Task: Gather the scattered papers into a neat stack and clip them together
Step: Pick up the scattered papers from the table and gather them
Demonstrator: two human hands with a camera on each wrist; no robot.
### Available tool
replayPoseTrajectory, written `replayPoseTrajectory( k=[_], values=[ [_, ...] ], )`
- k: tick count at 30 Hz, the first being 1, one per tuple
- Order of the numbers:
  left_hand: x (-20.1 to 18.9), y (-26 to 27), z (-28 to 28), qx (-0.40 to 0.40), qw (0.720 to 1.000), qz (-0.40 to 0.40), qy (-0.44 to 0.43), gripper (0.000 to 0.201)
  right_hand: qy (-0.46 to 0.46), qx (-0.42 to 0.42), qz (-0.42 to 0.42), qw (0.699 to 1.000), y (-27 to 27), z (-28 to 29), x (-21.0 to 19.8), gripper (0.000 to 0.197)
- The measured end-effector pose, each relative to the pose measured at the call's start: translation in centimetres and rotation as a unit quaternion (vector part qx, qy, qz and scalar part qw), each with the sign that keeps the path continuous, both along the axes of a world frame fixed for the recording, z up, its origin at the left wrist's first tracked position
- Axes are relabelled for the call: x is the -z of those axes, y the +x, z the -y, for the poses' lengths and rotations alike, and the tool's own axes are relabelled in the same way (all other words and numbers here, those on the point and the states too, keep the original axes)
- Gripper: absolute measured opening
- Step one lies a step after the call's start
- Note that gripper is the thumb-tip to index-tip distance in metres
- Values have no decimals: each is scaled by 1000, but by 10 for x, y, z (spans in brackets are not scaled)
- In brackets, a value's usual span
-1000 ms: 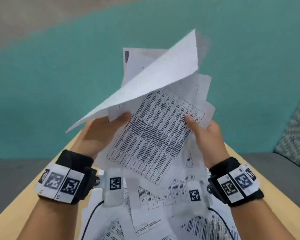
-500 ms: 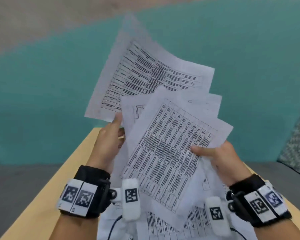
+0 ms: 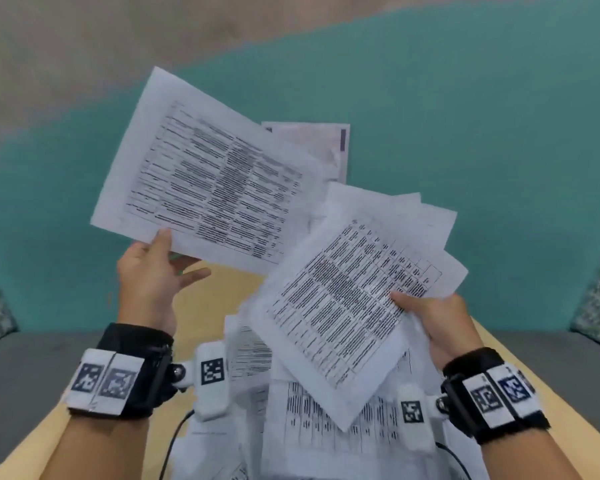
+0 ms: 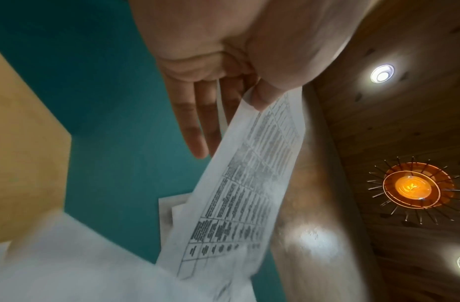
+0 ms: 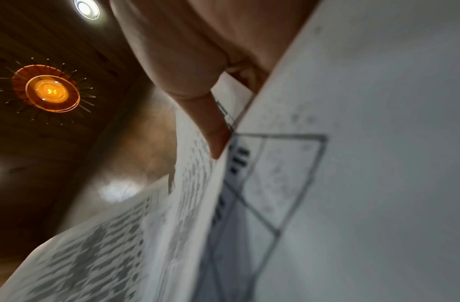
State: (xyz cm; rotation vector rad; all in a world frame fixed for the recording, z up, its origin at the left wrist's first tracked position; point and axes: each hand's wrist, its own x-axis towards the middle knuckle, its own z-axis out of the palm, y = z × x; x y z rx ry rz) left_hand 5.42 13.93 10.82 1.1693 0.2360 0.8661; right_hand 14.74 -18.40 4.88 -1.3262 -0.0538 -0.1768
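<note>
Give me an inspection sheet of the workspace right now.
Surface: tan table, partly covered.
Job's things: single sheet held up; fanned bundle held up, edges uneven; loose papers on the table; no clip seen.
Clutter: nothing seen.
Grippers: left hand pinches the single sheet; right hand grips the fanned bundle.
Cables: black wrist-camera cable.
Surroundings: teal floor; ceiling lamp.

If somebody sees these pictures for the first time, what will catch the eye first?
First, the white printed table sheet that the left hand pinches, raised against the teal wall. Next, the fanned bundle of printed sheets gripped by the right hand. More loose printed papers lie below on the yellow wooden table.
</note>
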Motion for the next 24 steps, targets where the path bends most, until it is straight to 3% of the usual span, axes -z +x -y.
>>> replayPoseTrajectory(
  k=[2, 4, 5, 8, 13, 17, 19, 22, 24],
  values=[
    [-2, -2, -3, -25, 999, 20, 10, 22, 23, 47, -16, 998, 1, 14, -5, 33],
    [-4, -4, -3, -28, 999, 38, 15, 26, 33, 96, -26, 995, 7, 30, -2, 26],
    [-5, -5, -2, -28, 999, 43, 14, 26, 36, 121, -35, 991, 12, 35, 2, 29],
    [-7, -3, -4, -27, 998, 63, 7, 24, 76, 143, -44, 986, 12, 43, 6, 63],
    [-4, 0, 10, 9, 998, 54, -14, 24, 85, 112, -45, 989, 5, 34, 2, 48],
    [7, 14, 38, 12, 1000, -8, 7, 27, 128, 54, -47, 989, 0, 6, 1, 78],
    [16, 24, 48, -17, 997, -39, 58, 28, 143, 8, -61, 988, -5, -7, -3, 69],
    [29, 29, 58, -25, 988, -47, 145, 42, 140, -42, -72, 987, -13, -22, -5, 23],
    [32, 27, 60, -9, 984, -72, 164, 39, 151, -78, -50, 984, -17, -28, -4, 18]
  ],
)
